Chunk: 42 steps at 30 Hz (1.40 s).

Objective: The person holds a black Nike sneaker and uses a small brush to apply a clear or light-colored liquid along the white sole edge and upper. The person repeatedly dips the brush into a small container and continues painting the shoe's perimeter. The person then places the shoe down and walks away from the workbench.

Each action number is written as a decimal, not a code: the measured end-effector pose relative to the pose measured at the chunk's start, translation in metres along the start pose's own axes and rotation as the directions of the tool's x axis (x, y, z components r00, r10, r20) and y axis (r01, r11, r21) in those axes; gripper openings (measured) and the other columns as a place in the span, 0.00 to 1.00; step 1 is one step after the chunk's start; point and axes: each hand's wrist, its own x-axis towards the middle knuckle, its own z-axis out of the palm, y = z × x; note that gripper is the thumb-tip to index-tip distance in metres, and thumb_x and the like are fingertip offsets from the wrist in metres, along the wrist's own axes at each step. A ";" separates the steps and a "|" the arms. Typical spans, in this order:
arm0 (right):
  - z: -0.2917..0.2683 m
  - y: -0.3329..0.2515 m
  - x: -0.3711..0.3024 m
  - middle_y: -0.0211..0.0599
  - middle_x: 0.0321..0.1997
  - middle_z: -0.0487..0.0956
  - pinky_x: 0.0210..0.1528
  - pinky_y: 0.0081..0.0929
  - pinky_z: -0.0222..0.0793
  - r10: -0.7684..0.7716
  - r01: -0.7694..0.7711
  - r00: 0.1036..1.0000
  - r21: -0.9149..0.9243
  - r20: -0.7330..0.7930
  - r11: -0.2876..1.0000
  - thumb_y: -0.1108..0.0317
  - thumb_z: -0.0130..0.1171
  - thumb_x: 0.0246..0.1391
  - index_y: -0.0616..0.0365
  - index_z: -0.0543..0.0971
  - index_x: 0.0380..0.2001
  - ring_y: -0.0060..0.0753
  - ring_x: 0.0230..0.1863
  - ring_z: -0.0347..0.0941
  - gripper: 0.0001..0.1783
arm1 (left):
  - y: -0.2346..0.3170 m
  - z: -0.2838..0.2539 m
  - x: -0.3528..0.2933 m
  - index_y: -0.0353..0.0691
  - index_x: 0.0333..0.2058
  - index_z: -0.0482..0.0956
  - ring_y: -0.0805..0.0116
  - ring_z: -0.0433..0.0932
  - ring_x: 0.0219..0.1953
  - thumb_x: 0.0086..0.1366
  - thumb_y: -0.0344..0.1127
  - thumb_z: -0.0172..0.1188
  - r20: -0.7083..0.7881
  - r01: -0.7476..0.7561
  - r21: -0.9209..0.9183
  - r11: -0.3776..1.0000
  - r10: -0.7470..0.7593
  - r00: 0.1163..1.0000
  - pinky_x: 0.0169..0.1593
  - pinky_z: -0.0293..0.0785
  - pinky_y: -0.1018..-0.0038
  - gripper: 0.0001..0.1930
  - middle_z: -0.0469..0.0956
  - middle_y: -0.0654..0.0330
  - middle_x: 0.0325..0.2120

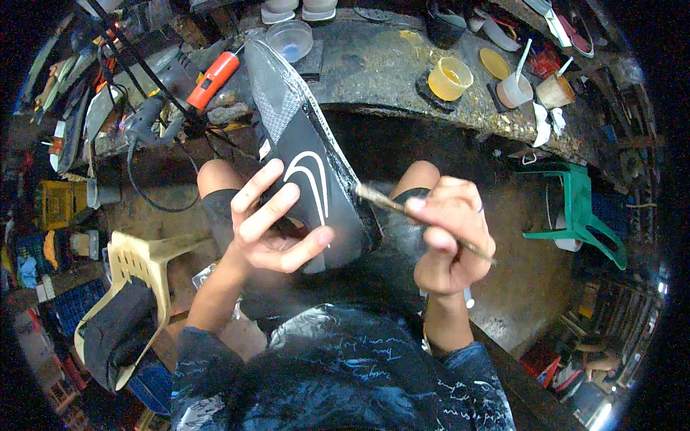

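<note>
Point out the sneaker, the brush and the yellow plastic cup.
Sneaker (296, 140): head view, dark side panel.
Brush (386, 202): head view, shaft behind the bristles.
Yellow plastic cup (445, 90): head view, outer wall.

Left hand (264, 233), fingers (267, 214) spread — right hand (453, 248) curled in a thumb-and-finger pinch

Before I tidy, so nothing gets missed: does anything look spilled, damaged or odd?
The bench is blotched and scuffed, perhaps from old spills. The shoe looks rough and streaked along its edge by the brush, unlike its smoother side.

Close, wide fisheye view downward from the head
</note>
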 end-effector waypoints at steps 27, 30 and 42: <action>0.019 -0.006 -0.026 0.36 0.28 0.81 0.30 0.19 0.68 0.825 -0.730 0.564 0.442 -0.042 0.522 0.58 0.51 0.75 0.65 0.80 0.42 0.22 0.25 0.74 0.19 | 0.033 0.014 -0.016 0.41 0.57 0.80 0.47 0.77 0.57 0.34 0.44 0.88 0.102 0.641 -0.188 0.744 -0.634 0.766 0.60 0.76 0.55 0.47 0.76 0.47 0.55; 0.023 -0.004 -0.026 0.37 0.29 0.81 0.30 0.19 0.68 0.804 -0.717 0.588 0.403 -0.087 0.569 0.58 0.51 0.75 0.65 0.80 0.43 0.22 0.25 0.74 0.19 | 0.033 0.015 -0.016 0.42 0.57 0.80 0.46 0.77 0.57 0.34 0.44 0.88 0.094 0.641 -0.194 0.743 -0.636 0.766 0.60 0.76 0.54 0.46 0.76 0.47 0.55; 0.009 -0.003 -0.028 0.45 0.36 0.84 0.37 0.33 0.75 0.053 -0.034 0.996 -0.241 0.072 0.970 0.71 0.56 0.69 0.68 0.80 0.44 0.35 0.30 0.77 0.10 | 0.030 0.015 -0.013 0.44 0.56 0.82 0.46 0.77 0.57 0.35 0.42 0.87 0.099 0.632 -0.131 0.764 -0.624 0.775 0.60 0.77 0.53 0.44 0.75 0.48 0.55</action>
